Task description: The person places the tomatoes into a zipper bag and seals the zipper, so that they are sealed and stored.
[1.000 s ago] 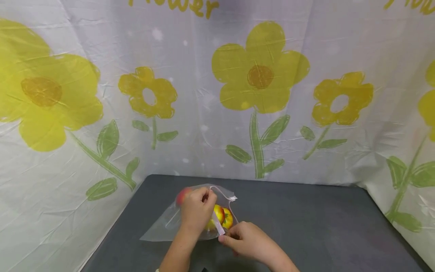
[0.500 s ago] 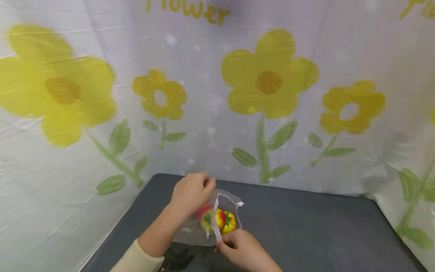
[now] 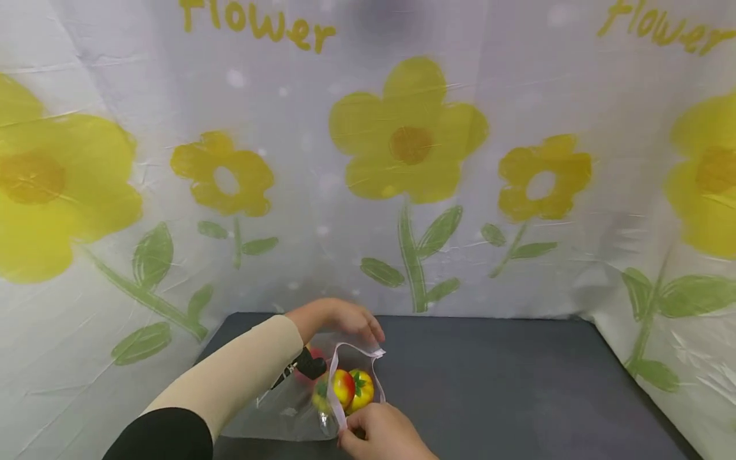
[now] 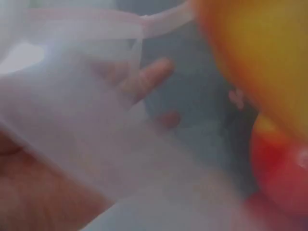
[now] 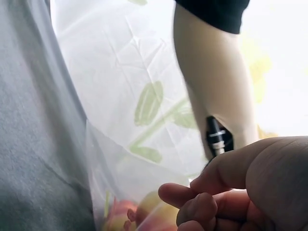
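Observation:
A clear zip bag [image 3: 270, 418] lies on the dark table with its mouth, edged by a pale pink strip [image 3: 333, 386], facing right. Inside are several toy-like fruits, among them a red-and-yellow one [image 3: 344, 387] and a yellow one with a green leafy top [image 3: 361, 391]. My right hand [image 3: 386, 432] pinches the near end of the strip between thumb and fingers. Over the bag's far side reaches my left hand [image 3: 353, 321], its fingers loosely extended beside the strip's far corner. In the left wrist view its fingers [image 4: 156, 77] appear behind blurred film, partly hidden.
The dark table [image 3: 489, 383] extends to the right of the bag. A white cloth [image 3: 310, 191] painted with yellow flowers hangs behind and along the sides. A black device [image 3: 310, 365] is strapped at my left wrist, above the bag.
My left hand has left the strip's near part and swung over to the bag's far side, its forearm now across the bag. The right hand keeps its pinch. The head view has shifted.

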Available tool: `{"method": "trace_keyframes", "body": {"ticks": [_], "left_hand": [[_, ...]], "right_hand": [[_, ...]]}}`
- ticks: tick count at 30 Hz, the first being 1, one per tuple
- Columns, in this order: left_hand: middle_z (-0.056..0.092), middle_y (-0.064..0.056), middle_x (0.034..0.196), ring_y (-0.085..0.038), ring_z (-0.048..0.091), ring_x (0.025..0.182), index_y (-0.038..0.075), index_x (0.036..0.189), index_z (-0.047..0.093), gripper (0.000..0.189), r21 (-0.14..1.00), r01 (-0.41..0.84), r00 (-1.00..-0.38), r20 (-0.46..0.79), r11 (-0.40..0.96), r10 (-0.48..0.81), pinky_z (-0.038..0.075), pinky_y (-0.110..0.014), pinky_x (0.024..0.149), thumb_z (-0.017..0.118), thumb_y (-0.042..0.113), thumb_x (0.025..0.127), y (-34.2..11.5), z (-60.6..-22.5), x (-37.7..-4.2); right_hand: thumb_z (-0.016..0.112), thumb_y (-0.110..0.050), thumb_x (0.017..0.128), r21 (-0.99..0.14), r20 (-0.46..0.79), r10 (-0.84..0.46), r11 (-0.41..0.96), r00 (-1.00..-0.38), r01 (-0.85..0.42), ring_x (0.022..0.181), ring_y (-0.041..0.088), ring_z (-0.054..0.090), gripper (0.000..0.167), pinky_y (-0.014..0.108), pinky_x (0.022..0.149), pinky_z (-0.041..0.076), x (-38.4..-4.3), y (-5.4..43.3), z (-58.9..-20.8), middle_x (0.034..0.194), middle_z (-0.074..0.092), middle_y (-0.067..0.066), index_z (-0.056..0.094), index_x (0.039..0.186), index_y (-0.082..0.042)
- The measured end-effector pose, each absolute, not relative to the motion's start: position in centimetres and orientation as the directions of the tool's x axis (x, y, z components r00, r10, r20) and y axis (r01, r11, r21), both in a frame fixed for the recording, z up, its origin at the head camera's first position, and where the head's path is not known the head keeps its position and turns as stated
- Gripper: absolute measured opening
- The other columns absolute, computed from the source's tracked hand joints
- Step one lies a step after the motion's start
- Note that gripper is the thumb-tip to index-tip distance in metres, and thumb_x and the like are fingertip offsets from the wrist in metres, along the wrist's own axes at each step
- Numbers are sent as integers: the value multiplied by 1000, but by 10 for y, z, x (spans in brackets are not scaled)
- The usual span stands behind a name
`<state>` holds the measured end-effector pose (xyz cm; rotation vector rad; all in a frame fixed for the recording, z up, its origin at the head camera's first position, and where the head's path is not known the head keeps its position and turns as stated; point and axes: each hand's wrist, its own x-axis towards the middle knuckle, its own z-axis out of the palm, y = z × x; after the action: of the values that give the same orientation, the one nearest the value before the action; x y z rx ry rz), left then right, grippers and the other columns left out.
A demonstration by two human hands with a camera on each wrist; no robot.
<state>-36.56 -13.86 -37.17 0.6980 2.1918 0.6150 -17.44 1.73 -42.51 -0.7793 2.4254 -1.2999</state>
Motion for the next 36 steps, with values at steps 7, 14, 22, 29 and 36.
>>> {"method": "trace_keyframes", "body": {"ticks": [7, 14, 22, 29, 36], "left_hand": [[71, -1, 108, -11, 64, 101, 0, 117, 72, 23, 735, 230, -584, -420, 638, 695, 51, -31, 94, 62, 9, 98, -157, -393, -361], [64, 4, 90, -9, 58, 87, -6, 106, 67, 16, 826, 247, -639, -254, 506, 726, 48, -28, 88, 59, 6, 98, -156, -376, -371], [66, 2, 89, -11, 62, 85, 1, 103, 67, 9, 953, 229, -835, 87, 199, 543, 51, -27, 80, 60, 5, 100, -164, -333, -366], [66, -1, 94, -15, 66, 87, 1, 102, 66, 5, 930, 368, -900, 355, 5, 254, 55, -29, 86, 62, 5, 100, -187, -318, -326], [63, -3, 87, -15, 65, 78, -12, 101, 58, 8, 805, 593, -803, 594, -34, 49, 56, -26, 77, 60, -5, 98, -194, -347, -263]], "right_hand": [[65, -16, 87, -834, 15, -587, 439, -810, -334, 42, 3, 30, 31, 21, 44, 23, -172, 16, -428, 47, 37, -15, 59, 56, -16], [67, -18, 90, -813, 26, -565, 468, -825, -347, 44, 4, 28, 40, 22, 46, 23, -173, 38, -419, 50, 34, -13, 48, 55, -19], [64, -27, 98, -687, 99, -589, 543, -802, -483, 47, 3, 29, 34, 23, 48, 26, -187, 106, -376, 53, 35, -15, 58, 65, -24], [63, -30, 102, -455, 155, -682, 593, -715, -664, 49, -1, 30, 30, 21, 47, 29, -208, 171, -309, 58, 37, -19, 63, 72, -30], [64, -25, 102, -391, 99, -738, 588, -667, -708, 56, 2, 36, 19, 24, 52, 36, -244, 212, -259, 71, 47, -13, 80, 91, -26]]}}
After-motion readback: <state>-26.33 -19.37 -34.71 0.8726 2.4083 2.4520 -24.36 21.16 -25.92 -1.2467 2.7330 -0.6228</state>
